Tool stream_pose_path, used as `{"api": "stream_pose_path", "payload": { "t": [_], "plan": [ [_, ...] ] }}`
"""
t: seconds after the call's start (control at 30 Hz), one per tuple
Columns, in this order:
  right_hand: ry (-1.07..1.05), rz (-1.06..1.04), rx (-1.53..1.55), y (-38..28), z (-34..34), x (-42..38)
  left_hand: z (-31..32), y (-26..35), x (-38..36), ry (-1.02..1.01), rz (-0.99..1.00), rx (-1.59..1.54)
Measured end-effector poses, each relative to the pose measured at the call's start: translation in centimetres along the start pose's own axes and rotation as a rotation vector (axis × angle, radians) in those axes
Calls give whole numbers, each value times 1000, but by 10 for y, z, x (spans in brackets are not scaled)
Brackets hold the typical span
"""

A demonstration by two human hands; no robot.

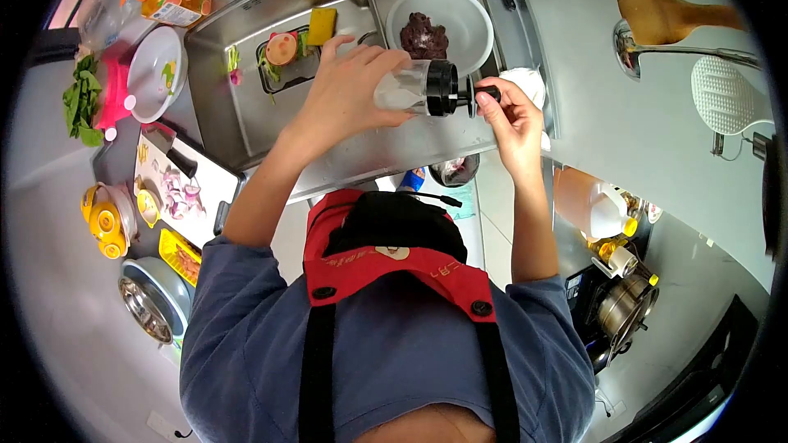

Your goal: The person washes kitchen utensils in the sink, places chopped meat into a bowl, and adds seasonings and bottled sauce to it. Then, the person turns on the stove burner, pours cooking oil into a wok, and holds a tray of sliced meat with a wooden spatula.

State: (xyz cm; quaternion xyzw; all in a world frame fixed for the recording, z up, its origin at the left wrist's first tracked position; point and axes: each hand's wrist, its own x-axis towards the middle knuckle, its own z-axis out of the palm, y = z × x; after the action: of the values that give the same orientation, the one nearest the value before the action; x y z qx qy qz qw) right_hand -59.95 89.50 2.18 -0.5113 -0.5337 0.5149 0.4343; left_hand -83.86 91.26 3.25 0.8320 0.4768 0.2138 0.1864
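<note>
Two bare hands held a clear container at 12 o'clock, in front of the bowl and above the near edge of the sink. It lay on its side in the air, see-through and cylindrical, its base toward 9 o'clock and its wide, ribbed black collar toward 3. Past the collar came a thin black disc and a black knob. The wall looked cloudy and whitish low down; whether that was contents or glare could not be told.

The left hand was clamped round the base end of the container, thumb below and fingers above. The right hand had its thumb and forefinger together on the knob, the other fingers curled.

At 1 o'clock from the container, a white bowl stood in the smaller basin, holding dark meat with pale powder on top. At 10 to 11 o'clock lay a yellow sponge by a drain basket.

The left hand hid the container's base and part of the basket. The collar overlapped the bowl's near rim, and the right hand partly covered a white cloth. The knob's tip was partly lost under the fingers.
</note>
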Motion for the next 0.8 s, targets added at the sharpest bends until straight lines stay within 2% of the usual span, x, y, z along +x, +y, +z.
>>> {"api": "stream_pose_path", "payload": {
  "t": [0.13,0.23,0.3,0.47,0.57,0.6,0.67,0.73,0.8],
  "plan": [
    [21,87,144,14,-6,9,3,-10,-1,10,-4,-18],
    [75,145,125,22,-13,15,8,-20,-2,-31,-65,-58],
    [122,136,108,26,-17,19,18,-32,-7,37,-128,-62],
    [260,108,60,44,-25,43,42,-69,-29,31,-250,-71],
    [383,-13,-51,87,-23,76,48,-78,-43,24,-323,-96],
    [415,-36,-381,112,-21,88,50,-80,-45,34,-348,-88],
    [437,-79,-598,141,-20,96,54,-82,-49,24,-357,-94],
    [430,-94,-636,141,-26,93,55,-86,-47,26,-368,-100],
    [456,-100,-397,106,-26,76,58,-85,-44,26,-359,-74]
  ]
}}
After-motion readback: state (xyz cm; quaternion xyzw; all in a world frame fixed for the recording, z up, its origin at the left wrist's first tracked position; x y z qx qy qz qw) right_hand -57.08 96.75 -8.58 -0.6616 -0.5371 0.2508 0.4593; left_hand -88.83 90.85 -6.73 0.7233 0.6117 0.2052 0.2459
